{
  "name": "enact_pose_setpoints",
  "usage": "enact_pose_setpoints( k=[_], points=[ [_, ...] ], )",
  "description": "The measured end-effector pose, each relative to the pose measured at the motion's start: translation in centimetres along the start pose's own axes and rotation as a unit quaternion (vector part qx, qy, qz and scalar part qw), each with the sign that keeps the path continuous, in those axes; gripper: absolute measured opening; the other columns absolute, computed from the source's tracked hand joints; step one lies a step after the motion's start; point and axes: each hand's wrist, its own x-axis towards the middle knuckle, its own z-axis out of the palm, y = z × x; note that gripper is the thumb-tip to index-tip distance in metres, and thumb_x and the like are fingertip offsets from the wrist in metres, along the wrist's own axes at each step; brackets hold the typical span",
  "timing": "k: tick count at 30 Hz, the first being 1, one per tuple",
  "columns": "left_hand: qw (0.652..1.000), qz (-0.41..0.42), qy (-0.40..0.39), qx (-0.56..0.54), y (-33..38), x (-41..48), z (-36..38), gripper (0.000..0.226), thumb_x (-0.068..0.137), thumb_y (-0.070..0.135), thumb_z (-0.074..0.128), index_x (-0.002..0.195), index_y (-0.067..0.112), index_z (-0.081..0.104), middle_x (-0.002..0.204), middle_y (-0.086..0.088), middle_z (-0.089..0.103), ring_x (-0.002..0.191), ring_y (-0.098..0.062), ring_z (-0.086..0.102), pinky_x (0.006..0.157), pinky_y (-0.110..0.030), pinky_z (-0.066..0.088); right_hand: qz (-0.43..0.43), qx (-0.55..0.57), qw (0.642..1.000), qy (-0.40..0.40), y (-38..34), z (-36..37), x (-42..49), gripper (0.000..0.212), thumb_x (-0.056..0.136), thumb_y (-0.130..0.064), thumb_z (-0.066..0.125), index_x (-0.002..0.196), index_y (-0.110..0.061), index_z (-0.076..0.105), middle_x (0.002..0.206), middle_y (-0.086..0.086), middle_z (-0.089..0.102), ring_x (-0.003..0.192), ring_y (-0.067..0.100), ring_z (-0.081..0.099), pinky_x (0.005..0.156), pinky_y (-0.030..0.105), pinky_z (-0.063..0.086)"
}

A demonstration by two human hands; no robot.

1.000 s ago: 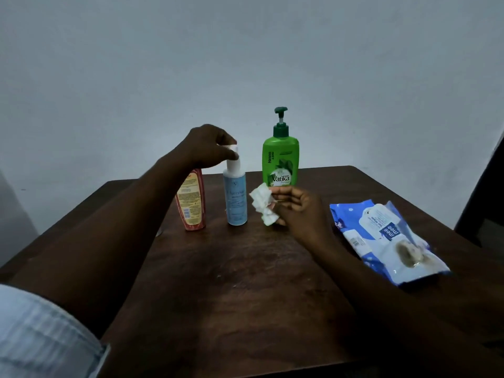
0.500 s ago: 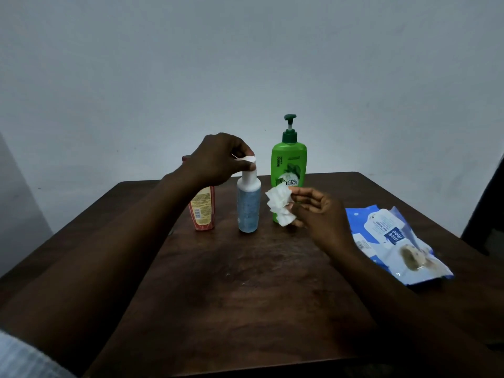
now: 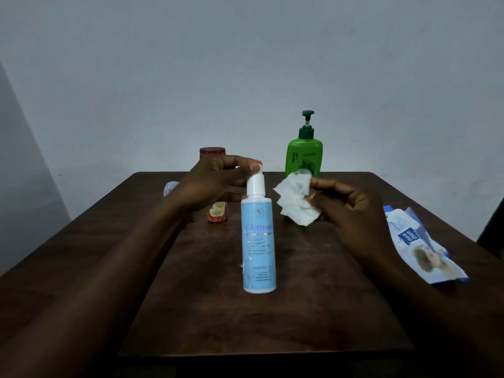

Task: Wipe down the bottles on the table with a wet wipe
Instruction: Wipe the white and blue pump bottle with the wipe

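Observation:
A light blue bottle (image 3: 258, 249) with a white pump top stands upright at the middle of the dark wooden table (image 3: 300, 309). My left hand (image 3: 215, 184) pinches its white top from the left. My right hand (image 3: 346, 208) holds a crumpled white wet wipe (image 3: 296, 199) just right of the bottle's neck, apart from it. Behind stand a green pump bottle (image 3: 304, 156) and a red bottle (image 3: 216, 211), the latter mostly hidden by my left hand.
A blue and white wet-wipe pack (image 3: 420, 241) lies at the table's right edge. A small pale object (image 3: 169, 186) sits at the far left of the table. A plain wall rises behind.
My left hand has brought the blue bottle from the back row toward me to the table's middle. My right hand with the wipe stays beside it.

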Motion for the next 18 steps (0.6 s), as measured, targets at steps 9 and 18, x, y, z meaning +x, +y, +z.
enact_pose_setpoints(
  k=[9,18],
  points=[
    [0.999,-0.013,0.03,-0.031,-2.3,-0.2,0.3,0.014,0.093,0.019,0.066,0.104,0.015,0.075,0.095,-0.002,0.078,0.085,-0.012,0.075,0.067,-0.025,0.059,-0.147,-0.181,0.969,-0.076,1.6,2.8,-1.3,0.025,0.091,-0.001,0.063,0.109,-0.015,0.075,0.111,-0.009,0.067,0.107,0.0,0.062,0.088,0.008,0.046],
    [0.997,-0.018,0.054,-0.052,-3.6,-0.2,0.7,0.016,0.092,0.019,0.067,0.106,0.015,0.074,0.087,0.002,0.078,0.074,-0.008,0.074,0.06,-0.019,0.055,-0.292,-0.359,0.876,-0.132,5.3,4.5,-3.2,0.035,0.092,-0.014,0.054,0.124,-0.008,0.067,0.14,0.006,0.056,0.137,0.02,0.046,0.114,0.031,0.035]
  ],
)
